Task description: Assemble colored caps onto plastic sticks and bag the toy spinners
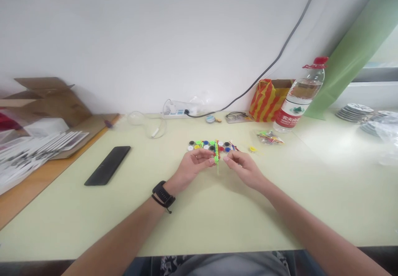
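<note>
Beyond right hand [244,168]: clear bottle [292,112] with red cap [320,61], clear liquid inside; striped red-and-yellow bag [263,102] beside it, contents hidden; nearer, small clear packet [270,138], colourful pieces inside. Far left of hands: cardboard box [60,102], flap raised. Left hand [193,167]: thumb and fingers pinched on narrow bright-green piece [217,156], which sits between hands. Right hand: thumb and forefinger drawn close, just beside piece; cannot tell if gripping anything. Coloured discs [197,147] on surface [199,218], just beyond hands.
</note>
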Action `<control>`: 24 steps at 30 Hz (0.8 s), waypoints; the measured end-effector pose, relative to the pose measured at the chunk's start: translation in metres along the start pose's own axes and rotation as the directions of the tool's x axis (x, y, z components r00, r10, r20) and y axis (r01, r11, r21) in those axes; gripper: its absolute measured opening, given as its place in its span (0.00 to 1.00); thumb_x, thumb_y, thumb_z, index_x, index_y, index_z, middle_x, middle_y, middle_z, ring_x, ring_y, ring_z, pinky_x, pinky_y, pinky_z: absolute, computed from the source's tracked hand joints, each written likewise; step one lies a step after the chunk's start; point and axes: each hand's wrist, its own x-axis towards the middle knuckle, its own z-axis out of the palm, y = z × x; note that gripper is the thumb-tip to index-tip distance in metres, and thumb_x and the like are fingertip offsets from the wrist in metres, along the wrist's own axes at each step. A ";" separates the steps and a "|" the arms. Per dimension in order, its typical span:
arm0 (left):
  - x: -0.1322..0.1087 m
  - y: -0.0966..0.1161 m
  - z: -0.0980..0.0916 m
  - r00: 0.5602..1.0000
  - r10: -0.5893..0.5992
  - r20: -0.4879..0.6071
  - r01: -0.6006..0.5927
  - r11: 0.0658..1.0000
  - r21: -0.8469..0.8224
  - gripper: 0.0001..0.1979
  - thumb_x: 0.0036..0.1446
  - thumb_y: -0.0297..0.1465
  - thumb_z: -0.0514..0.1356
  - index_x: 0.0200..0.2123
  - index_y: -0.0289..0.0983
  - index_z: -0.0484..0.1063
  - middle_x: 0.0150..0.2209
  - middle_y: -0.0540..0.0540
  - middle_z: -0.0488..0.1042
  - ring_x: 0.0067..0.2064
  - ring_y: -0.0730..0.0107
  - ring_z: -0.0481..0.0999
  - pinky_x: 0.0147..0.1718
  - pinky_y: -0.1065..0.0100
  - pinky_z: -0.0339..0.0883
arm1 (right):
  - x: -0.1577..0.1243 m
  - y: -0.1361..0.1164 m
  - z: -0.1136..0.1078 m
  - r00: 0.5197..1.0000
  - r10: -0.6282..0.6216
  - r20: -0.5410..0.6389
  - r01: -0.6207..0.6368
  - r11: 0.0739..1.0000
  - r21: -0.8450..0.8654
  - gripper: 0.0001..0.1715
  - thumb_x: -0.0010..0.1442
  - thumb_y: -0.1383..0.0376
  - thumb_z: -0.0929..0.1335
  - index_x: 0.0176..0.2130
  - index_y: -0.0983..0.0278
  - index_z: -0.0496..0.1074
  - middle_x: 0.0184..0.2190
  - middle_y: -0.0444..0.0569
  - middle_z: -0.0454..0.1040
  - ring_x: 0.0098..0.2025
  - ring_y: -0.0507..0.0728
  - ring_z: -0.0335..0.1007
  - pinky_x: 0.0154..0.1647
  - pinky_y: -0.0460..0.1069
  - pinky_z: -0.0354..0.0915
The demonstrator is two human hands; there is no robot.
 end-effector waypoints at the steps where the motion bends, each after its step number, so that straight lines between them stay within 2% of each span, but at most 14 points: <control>1: 0.000 0.000 0.000 1.000 0.006 0.006 -0.006 1.000 0.002 0.18 0.53 0.36 0.75 0.44 0.36 0.80 0.42 0.44 0.82 0.43 0.64 0.81 0.49 0.59 0.76 | 0.000 0.000 0.000 1.000 -0.005 -0.005 0.005 1.000 0.008 0.25 0.69 0.46 0.65 0.29 0.60 0.63 0.25 0.42 0.62 0.27 0.53 0.57 0.28 0.49 0.58; 4: 0.000 0.001 0.001 1.000 0.013 0.011 -0.014 1.000 0.022 0.17 0.54 0.37 0.74 0.45 0.36 0.80 0.42 0.44 0.81 0.42 0.65 0.80 0.49 0.60 0.75 | 0.000 0.001 0.001 1.000 0.000 -0.003 0.000 0.998 0.064 0.19 0.68 0.48 0.67 0.35 0.60 0.67 0.30 0.45 0.68 0.30 0.54 0.63 0.31 0.49 0.64; 10: -0.002 0.006 0.005 1.000 0.001 0.018 -0.002 0.996 0.089 0.18 0.54 0.38 0.74 0.46 0.37 0.80 0.44 0.43 0.80 0.40 0.66 0.80 0.44 0.64 0.75 | -0.002 0.000 0.006 1.000 -0.018 0.019 0.015 0.991 0.134 0.13 0.67 0.53 0.69 0.41 0.59 0.69 0.36 0.47 0.72 0.35 0.55 0.70 0.39 0.52 0.70; 18: -0.002 0.003 0.006 0.997 -0.022 0.074 0.019 0.999 0.039 0.19 0.52 0.37 0.75 0.45 0.36 0.80 0.47 0.42 0.80 0.48 0.60 0.80 0.50 0.59 0.74 | -0.002 0.005 0.007 1.000 -0.011 0.005 0.011 0.997 0.073 0.12 0.67 0.56 0.69 0.47 0.59 0.72 0.39 0.49 0.76 0.36 0.56 0.73 0.39 0.52 0.71; 21: -0.001 0.002 0.004 0.997 -0.032 0.077 0.030 0.999 0.025 0.19 0.54 0.38 0.74 0.46 0.36 0.80 0.46 0.42 0.81 0.47 0.61 0.80 0.49 0.60 0.74 | -0.003 0.005 0.006 0.998 -0.060 -0.020 0.061 0.998 0.035 0.15 0.69 0.57 0.68 0.53 0.58 0.71 0.37 0.47 0.74 0.35 0.55 0.71 0.36 0.51 0.70; 23: -0.001 0.002 0.002 0.997 -0.042 0.064 0.040 0.999 0.022 0.19 0.54 0.38 0.74 0.46 0.36 0.80 0.44 0.42 0.81 0.45 0.62 0.80 0.49 0.60 0.74 | -0.005 0.005 0.007 0.996 -0.084 -0.032 0.084 0.996 0.014 0.22 0.70 0.57 0.67 0.61 0.56 0.66 0.36 0.46 0.71 0.33 0.54 0.69 0.34 0.50 0.68; 24: -0.001 0.002 0.002 0.997 -0.045 0.055 0.044 0.999 0.020 0.19 0.54 0.38 0.74 0.46 0.35 0.80 0.44 0.43 0.81 0.44 0.63 0.80 0.49 0.60 0.74 | -0.005 0.005 0.008 0.995 -0.087 -0.040 0.088 0.996 0.013 0.28 0.70 0.57 0.66 0.66 0.55 0.61 0.37 0.46 0.71 0.32 0.53 0.68 0.33 0.50 0.68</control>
